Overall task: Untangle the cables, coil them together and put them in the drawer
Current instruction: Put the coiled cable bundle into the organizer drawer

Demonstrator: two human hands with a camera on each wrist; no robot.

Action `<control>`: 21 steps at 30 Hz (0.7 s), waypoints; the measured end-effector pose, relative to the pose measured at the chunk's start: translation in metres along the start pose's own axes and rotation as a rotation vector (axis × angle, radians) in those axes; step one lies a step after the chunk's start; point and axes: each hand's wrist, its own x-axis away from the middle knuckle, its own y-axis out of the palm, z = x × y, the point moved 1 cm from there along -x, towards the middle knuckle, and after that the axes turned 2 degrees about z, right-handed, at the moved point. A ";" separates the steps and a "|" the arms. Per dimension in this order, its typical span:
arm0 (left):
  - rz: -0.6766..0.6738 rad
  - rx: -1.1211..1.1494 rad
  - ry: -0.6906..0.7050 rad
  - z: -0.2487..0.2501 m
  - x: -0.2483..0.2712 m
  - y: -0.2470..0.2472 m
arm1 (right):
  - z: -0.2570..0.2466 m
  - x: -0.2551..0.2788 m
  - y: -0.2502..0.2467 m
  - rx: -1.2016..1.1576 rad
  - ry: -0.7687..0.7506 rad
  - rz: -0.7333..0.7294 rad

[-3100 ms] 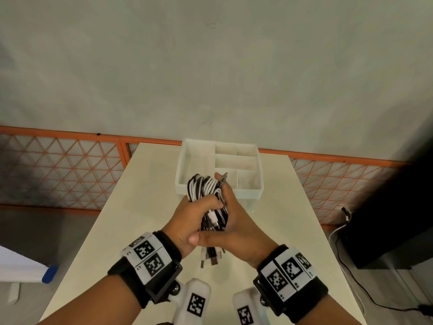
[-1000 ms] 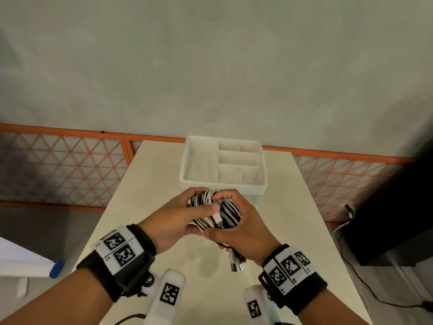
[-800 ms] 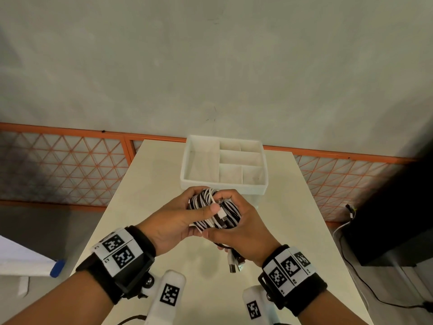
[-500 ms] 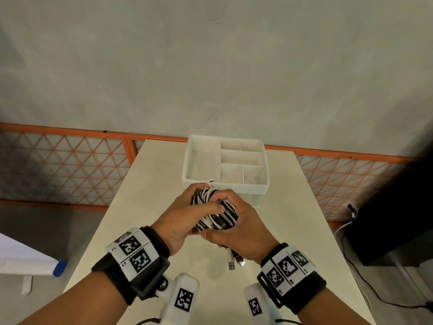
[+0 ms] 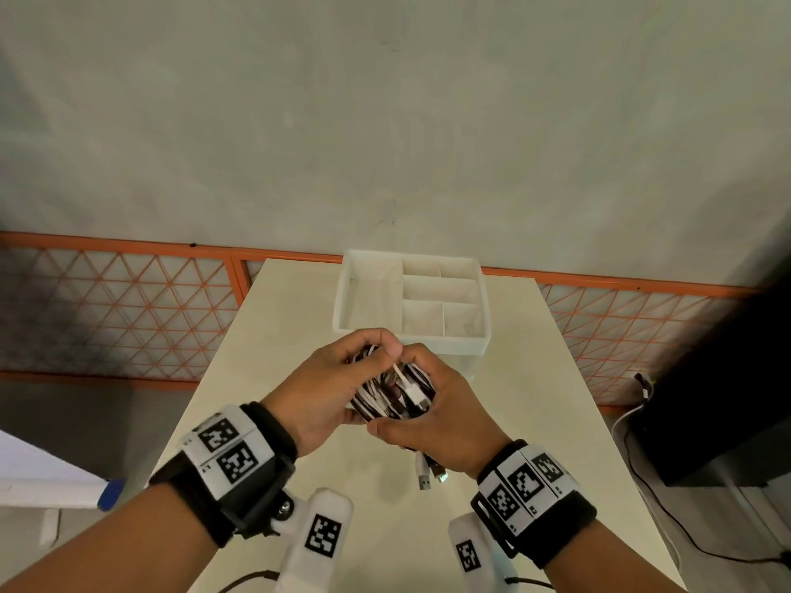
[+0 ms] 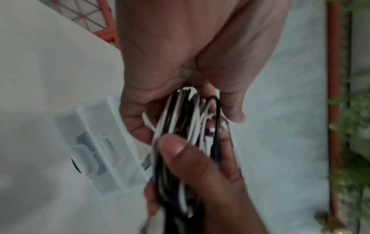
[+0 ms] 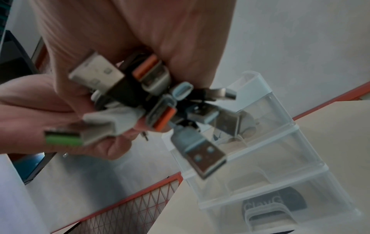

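Note:
A coiled bundle of black and white cables (image 5: 396, 391) is held above the table, just in front of the clear drawer unit (image 5: 411, 301). My left hand (image 5: 338, 378) grips the bundle from the left, fingers curled over its top. My right hand (image 5: 432, 413) wraps it from the right and below. Several USB plugs (image 5: 430, 475) hang under the right palm, and they fan out close to the lens in the right wrist view (image 7: 144, 101). In the left wrist view the cable loops (image 6: 190, 129) run between both hands. The top drawer's divided compartments hold nothing.
The drawer unit (image 7: 270, 158) has stacked clear drawers; a dark item lies in the lowest (image 7: 280, 204). The cream table (image 5: 265, 357) has edges left and right. An orange lattice fence (image 5: 120, 301) runs behind. A black box (image 5: 723, 387) with a cord stands at right.
Both hands have kept hold of the bundle, shifting it slightly toward the drawer unit. The left fingers have curled further over its top, and a white plug now lies across the coil.

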 end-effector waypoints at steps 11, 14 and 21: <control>0.210 -0.137 0.281 -0.020 0.000 0.014 | 0.002 0.001 -0.003 -0.079 0.064 -0.025; 0.196 -0.211 0.280 -0.020 -0.001 0.013 | 0.006 -0.001 -0.005 -0.047 0.104 -0.039; 0.282 -0.451 0.288 -0.023 -0.003 0.017 | 0.013 -0.004 0.006 0.000 0.140 -0.025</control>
